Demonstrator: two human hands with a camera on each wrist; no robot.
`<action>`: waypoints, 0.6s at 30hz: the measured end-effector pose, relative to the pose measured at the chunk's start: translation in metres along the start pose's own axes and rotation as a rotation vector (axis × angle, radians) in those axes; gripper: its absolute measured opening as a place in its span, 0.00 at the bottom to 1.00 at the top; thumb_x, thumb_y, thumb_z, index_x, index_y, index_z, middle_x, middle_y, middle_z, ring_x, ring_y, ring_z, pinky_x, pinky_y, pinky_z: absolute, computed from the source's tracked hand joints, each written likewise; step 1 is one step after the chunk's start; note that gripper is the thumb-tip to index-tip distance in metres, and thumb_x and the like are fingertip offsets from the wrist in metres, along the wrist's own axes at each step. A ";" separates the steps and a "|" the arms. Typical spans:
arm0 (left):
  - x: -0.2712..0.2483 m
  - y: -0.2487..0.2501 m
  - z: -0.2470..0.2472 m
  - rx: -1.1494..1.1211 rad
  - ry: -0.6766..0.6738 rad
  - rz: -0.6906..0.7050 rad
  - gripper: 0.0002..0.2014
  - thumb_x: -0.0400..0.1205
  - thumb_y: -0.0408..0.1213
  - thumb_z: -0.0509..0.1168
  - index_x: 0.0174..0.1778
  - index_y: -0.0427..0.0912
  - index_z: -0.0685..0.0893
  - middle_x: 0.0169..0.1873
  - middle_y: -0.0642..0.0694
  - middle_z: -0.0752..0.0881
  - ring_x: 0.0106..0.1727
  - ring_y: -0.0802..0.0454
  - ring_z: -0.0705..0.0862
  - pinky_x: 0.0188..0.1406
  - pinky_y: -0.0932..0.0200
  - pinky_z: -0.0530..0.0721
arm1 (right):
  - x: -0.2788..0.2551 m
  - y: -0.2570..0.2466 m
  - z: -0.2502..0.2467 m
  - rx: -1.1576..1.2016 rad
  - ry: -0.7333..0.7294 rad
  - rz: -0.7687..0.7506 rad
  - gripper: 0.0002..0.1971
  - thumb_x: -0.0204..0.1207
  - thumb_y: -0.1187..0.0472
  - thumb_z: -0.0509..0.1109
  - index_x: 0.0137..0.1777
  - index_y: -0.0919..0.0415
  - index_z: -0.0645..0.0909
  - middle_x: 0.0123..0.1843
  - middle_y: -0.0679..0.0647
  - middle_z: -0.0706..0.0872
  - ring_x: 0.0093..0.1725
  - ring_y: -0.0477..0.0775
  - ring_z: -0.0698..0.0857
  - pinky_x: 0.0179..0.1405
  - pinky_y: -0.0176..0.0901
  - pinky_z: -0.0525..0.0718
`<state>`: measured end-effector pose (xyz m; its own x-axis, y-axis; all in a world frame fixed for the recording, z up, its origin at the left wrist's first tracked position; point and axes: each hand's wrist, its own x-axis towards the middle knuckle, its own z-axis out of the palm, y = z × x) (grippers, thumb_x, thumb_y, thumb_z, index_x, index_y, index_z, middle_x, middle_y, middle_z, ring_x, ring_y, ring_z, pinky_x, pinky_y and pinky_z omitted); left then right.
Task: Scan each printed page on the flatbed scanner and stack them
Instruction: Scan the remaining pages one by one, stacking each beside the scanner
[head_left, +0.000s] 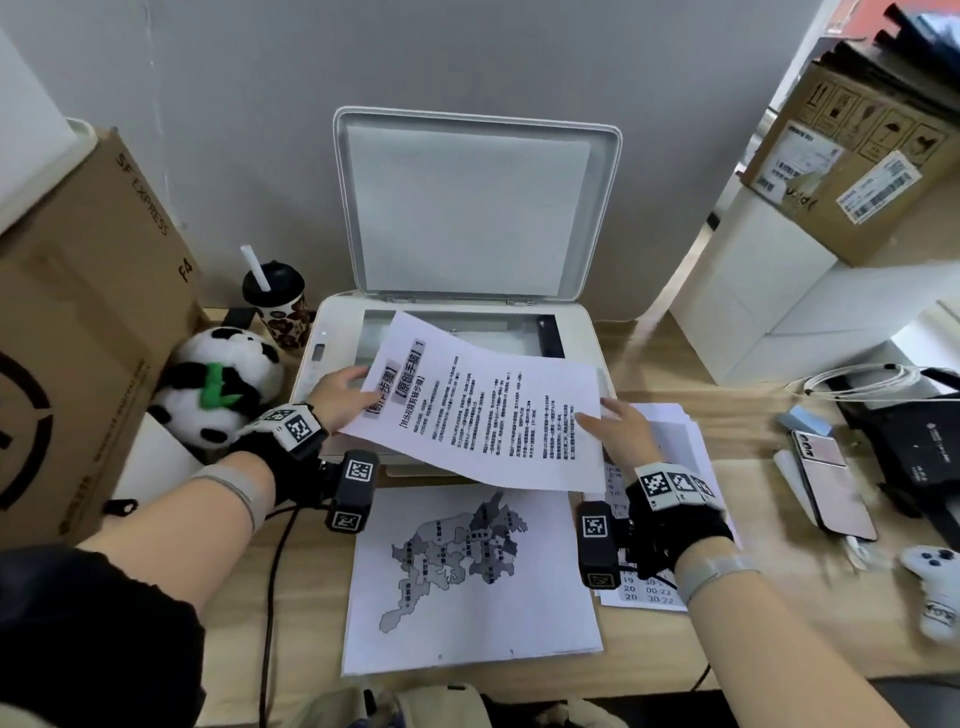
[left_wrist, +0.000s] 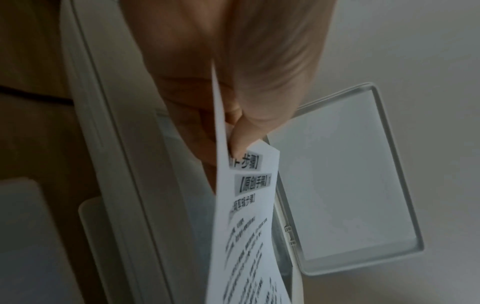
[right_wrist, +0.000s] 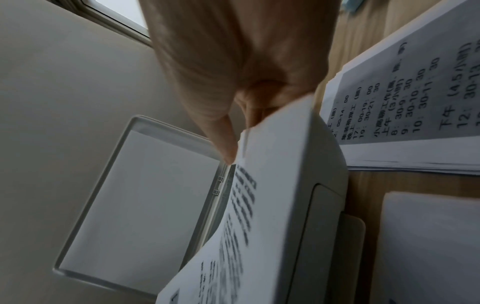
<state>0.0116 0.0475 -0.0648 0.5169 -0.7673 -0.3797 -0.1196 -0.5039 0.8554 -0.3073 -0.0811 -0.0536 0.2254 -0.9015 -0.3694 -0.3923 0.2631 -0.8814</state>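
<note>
A printed text page (head_left: 478, 410) hangs face up over the white flatbed scanner (head_left: 592, 332), whose lid (head_left: 467, 208) stands open against the wall. My left hand (head_left: 340, 392) pinches the page's left edge, thumb on top; the left wrist view shows the thumb on the page (left_wrist: 246, 216). My right hand (head_left: 615, 428) pinches the right edge, seen close in the right wrist view as fingers on the page (right_wrist: 272, 185). A map page (head_left: 467, 577) lies on the desk in front of the scanner. A stack of printed pages (head_left: 670, 447) lies to the scanner's right, under my right hand.
A large cardboard box (head_left: 78, 338), a plush panda (head_left: 223, 384) and a lidded cup with a straw (head_left: 275, 304) crowd the left. On the right lie a phone (head_left: 831, 483), cables (head_left: 857, 379), a black device (head_left: 914, 436) and a white toy (head_left: 935, 587). White shelving (head_left: 753, 291) carries another box.
</note>
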 end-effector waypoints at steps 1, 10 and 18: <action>0.000 0.000 0.001 -0.050 0.009 -0.007 0.20 0.79 0.29 0.67 0.69 0.40 0.78 0.63 0.36 0.84 0.61 0.37 0.84 0.66 0.39 0.79 | -0.003 0.001 0.000 -0.028 -0.028 -0.002 0.20 0.79 0.65 0.68 0.70 0.71 0.74 0.65 0.63 0.82 0.44 0.50 0.83 0.24 0.29 0.79; -0.014 0.015 0.023 -0.396 -0.047 -0.005 0.13 0.83 0.38 0.64 0.62 0.41 0.82 0.51 0.41 0.88 0.41 0.50 0.85 0.40 0.58 0.83 | -0.008 0.036 -0.024 0.148 0.140 0.090 0.11 0.78 0.62 0.71 0.56 0.67 0.84 0.56 0.64 0.87 0.44 0.58 0.86 0.47 0.46 0.86; -0.040 0.013 0.043 -0.123 -0.626 -0.256 0.21 0.85 0.52 0.53 0.56 0.38 0.82 0.36 0.45 0.89 0.33 0.51 0.87 0.28 0.64 0.79 | -0.017 0.074 -0.055 0.562 0.535 0.273 0.08 0.80 0.55 0.66 0.49 0.58 0.74 0.13 0.48 0.78 0.15 0.42 0.77 0.18 0.30 0.75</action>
<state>-0.0476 0.0545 -0.0532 -0.0754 -0.7337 -0.6753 0.0576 -0.6793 0.7316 -0.3896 -0.0651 -0.0967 -0.3250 -0.7853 -0.5269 0.1656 0.5013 -0.8493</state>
